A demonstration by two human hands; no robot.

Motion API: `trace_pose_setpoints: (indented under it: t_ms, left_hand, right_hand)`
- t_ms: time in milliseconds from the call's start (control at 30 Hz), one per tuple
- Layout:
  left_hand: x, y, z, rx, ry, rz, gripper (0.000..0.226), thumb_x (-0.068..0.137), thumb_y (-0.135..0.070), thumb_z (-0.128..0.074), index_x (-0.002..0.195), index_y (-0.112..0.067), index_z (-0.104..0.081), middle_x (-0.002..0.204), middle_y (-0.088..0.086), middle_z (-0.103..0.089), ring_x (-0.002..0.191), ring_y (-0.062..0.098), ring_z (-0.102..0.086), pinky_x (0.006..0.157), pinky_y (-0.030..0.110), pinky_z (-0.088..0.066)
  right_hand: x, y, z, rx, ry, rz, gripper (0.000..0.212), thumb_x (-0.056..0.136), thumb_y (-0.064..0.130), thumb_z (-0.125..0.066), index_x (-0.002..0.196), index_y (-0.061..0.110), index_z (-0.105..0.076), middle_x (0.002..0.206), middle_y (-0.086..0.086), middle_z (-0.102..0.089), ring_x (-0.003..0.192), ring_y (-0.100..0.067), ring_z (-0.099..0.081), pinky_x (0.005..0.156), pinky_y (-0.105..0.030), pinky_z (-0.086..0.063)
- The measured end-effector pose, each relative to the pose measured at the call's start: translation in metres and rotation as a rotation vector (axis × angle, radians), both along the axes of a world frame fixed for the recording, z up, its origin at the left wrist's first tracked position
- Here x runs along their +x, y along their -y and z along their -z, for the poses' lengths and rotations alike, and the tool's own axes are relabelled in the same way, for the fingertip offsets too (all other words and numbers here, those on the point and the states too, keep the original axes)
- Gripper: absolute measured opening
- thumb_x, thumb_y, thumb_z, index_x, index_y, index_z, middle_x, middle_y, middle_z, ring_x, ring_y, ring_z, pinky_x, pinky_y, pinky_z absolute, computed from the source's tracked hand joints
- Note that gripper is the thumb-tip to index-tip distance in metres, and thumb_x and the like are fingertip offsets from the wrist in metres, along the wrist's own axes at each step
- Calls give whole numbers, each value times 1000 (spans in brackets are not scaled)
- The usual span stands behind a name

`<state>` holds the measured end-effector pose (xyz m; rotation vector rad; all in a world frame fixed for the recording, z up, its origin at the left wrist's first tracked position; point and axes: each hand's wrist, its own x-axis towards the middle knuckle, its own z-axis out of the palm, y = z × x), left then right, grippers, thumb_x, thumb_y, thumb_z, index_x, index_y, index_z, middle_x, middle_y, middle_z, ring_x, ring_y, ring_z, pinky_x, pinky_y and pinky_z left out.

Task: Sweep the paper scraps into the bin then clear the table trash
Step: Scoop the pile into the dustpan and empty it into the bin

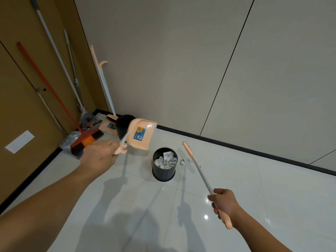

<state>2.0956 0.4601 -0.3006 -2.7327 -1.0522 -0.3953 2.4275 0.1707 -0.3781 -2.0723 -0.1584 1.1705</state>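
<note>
Holding the dustpan (141, 135) up off the floor: left hand (99, 155) curled round the lower end of its handle, pan tilted and blurred, up and to the right of that hand. Right hand (222, 203) wrapped round the pink grip of the broom (197, 168), head out ahead of it near the floor. Bin (164, 163) sits between the two hands, farther out, already heaped with paper scraps (165, 160). Two loose scraps (182, 162) lie on the floor just right of the bin, beside the broom head. Scraps look light and crumpled, so they'll likely skitter or blow; short gentle strokes. Dustpan looks like thin stiff plastic, light; grip low on the handle for edge control. Bin probably light, could tip if knocked. No counter in view.
</note>
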Motion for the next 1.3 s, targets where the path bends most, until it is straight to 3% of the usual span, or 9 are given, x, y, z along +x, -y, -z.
trace_pose_setpoints:
  t_ms: [233, 400, 533, 700, 800, 900, 1067, 1167, 1300]
  left_hand:
    - [-22, -8, 30, -116, 128, -416, 23, 74, -25, -79, 67, -17, -58, 61, 4, -56, 47, 29, -54, 45, 24, -38]
    - [-24, 10, 56, -203, 50, -602, 27, 79, -39, -72, 65, -25, -54, 56, -5, -50, 47, 19, -47, 48, 23, -35]
    - [3, 48, 73, -291, 12, -725, 35, 80, -50, -67, 64, -25, -51, 58, -7, -53, 48, 23, -52, 49, 24, -38]
    - [73, 98, 92, -435, -61, -788, 29, 75, -47, -74, 65, -30, -52, 60, -7, -57, 53, 23, -58, 49, 23, -40]
    - [111, 124, 109, -523, -121, -803, 27, 74, -45, -76, 65, -32, -53, 60, -8, -58, 53, 22, -58, 49, 22, -37]
    - [138, 142, 128, -576, -124, -839, 29, 75, -45, -74, 65, -30, -52, 59, -7, -58, 53, 23, -58, 49, 22, -36]
    - [148, 143, 140, -589, -93, -970, 27, 78, -48, -70, 69, -27, -56, 64, -4, -63, 58, 28, -59, 53, 25, -36]
    - [141, 138, 144, -596, -85, -987, 27, 79, -49, -67, 69, -27, -55, 64, -4, -63, 58, 27, -57, 53, 26, -37]
    - [136, 133, 148, -578, -95, -995, 27, 80, -51, -66, 70, -28, -53, 67, -2, -64, 62, 29, -59, 54, 26, -38]
  right_hand:
    - [28, -21, 25, -82, 12, -5, 15, 87, -3, -58, 80, 8, -49, 67, -11, -38, 46, -20, -32, 45, -25, -25]
    - [69, -49, 50, -162, 4, -65, 12, 87, -9, -55, 84, 3, -53, 69, -15, -40, 51, -21, -34, 46, -26, -25]
    - [120, -78, 65, -202, 20, -159, 6, 87, -8, -56, 82, -6, -59, 59, -13, -48, 43, -22, -43, 44, -26, -34]
    - [193, -123, 88, -243, 61, -297, 8, 87, -6, -58, 89, -11, -63, 64, -17, -58, 45, -26, -55, 46, -29, -44]
    - [230, -146, 103, -313, 87, -435, 7, 89, 1, -59, 83, 0, -61, 57, -12, -58, 43, -24, -55, 47, -31, -44]
    - [257, -155, 116, -386, 84, -598, 2, 91, 9, -59, 89, 9, -59, 65, -11, -57, 50, -25, -54, 48, -33, -48]
    - [269, -121, 115, -467, 104, -783, 8, 91, 4, -55, 95, 10, -57, 66, -10, -55, 52, -23, -52, 52, -34, -47]
    - [262, -91, 101, -513, 58, -787, 12, 93, -1, -52, 94, -2, -63, 57, -7, -52, 41, -19, -49, 49, -29, -44]
    - [239, -60, 82, -477, -43, -838, 15, 90, -4, -54, 98, 0, -66, 68, -10, -52, 48, -19, -48, 43, -24, -45]
